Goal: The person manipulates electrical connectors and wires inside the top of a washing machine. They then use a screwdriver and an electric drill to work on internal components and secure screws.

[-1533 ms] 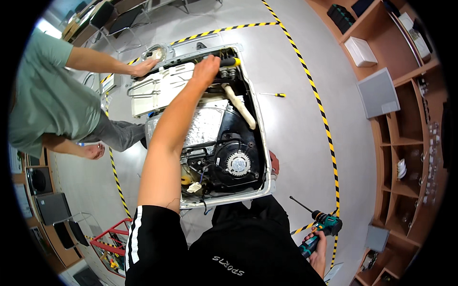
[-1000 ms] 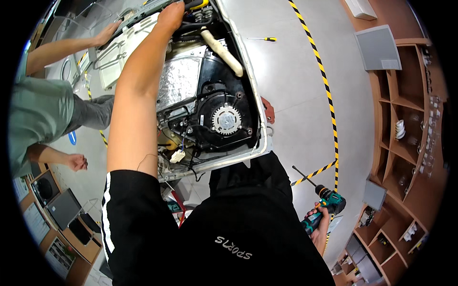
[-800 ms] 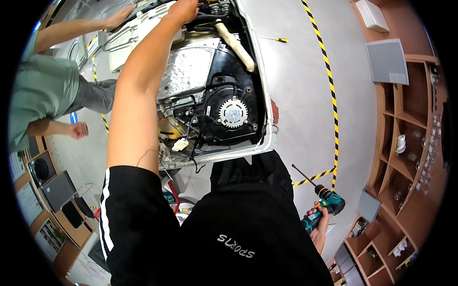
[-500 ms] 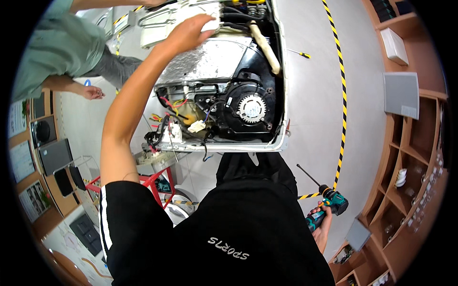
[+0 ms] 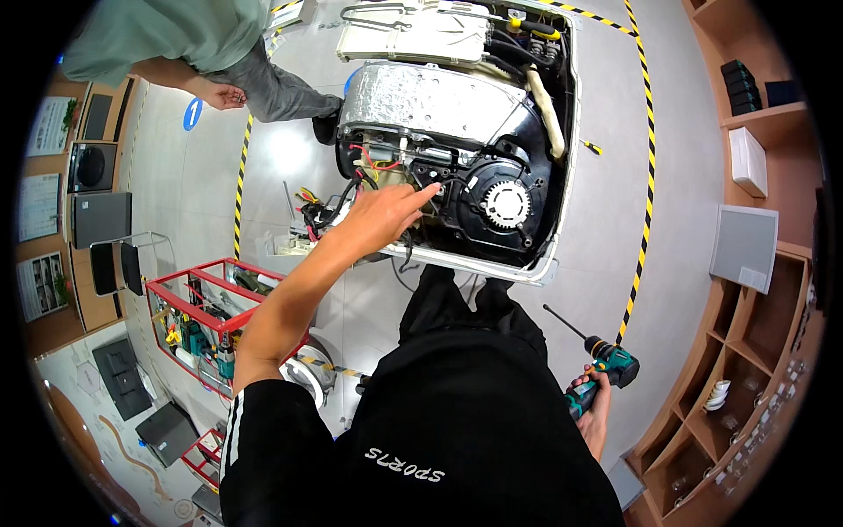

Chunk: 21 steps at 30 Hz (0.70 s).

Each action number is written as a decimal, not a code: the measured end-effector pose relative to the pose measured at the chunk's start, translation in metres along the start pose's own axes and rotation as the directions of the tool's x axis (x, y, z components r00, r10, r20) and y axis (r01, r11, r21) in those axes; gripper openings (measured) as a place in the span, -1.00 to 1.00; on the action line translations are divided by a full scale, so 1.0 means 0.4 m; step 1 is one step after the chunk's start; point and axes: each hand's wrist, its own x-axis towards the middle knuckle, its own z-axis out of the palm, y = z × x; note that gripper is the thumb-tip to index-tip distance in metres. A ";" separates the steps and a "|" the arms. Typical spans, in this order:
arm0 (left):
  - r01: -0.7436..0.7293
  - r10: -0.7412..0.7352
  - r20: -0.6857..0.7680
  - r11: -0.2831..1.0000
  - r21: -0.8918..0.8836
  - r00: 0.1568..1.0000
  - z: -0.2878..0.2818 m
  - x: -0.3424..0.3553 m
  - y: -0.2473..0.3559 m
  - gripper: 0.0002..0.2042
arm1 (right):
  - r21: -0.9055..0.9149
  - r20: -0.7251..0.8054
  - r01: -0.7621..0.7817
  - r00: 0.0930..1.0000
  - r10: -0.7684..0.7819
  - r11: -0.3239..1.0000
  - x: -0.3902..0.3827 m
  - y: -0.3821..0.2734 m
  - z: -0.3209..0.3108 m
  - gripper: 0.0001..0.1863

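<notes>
My left hand [image 5: 386, 215] is over the lower left part of an opened white appliance [image 5: 566, 154]. Its index finger stretches out toward the black fan housing [image 5: 470, 211], and I see nothing held; contact cannot be made out. Beneath and beside this hand run loose wires [image 5: 329, 211], partly hidden by it. A silver foil-wrapped cover [image 5: 430, 101] lies beyond the hand, and a white toothed wheel [image 5: 507, 204] sits to its right. Low on the right, my right hand [image 5: 594, 400] grips the handle of a teal and black cordless drill [image 5: 615, 364], its long bit pointing up and left.
A co-worker's hand [image 5: 224, 95] hangs at upper left. A red-framed tool cart [image 5: 219, 321] stands left of me. One yellow and black screwdriver [image 5: 534, 29] lies on the appliance, another screwdriver [image 5: 593, 147] on the floor. Wooden shelves [image 5: 746, 351] line the right.
My left hand has come back from the white panel at the top to the wiring beside the fan housing. My head view has shifted, showing more of the cart. The right hand still holds the drill.
</notes>
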 end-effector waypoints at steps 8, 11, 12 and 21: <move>-0.013 0.013 0.003 0.983 0.181 1.000 0.057 -0.022 -0.058 -0.59 | -0.025 -0.002 0.002 1.000 -0.002 1.000 0.001 0.027 0.024 -0.81; -0.069 0.056 0.061 0.970 0.234 0.997 0.086 -0.021 -0.067 -0.67 | -0.028 -0.009 0.005 1.000 -0.005 1.000 -0.011 0.043 0.029 -0.83; -0.083 0.063 0.088 0.965 0.248 0.994 0.095 -0.019 -0.073 -0.68 | -0.020 -0.007 -0.003 1.000 0.003 1.000 -0.009 0.050 0.022 -0.84; -0.146 0.147 0.001 0.982 0.119 0.989 0.091 -0.007 -0.093 -0.63 | -0.014 -0.039 -0.016 0.999 0.016 1.000 -0.009 0.079 0.019 -0.87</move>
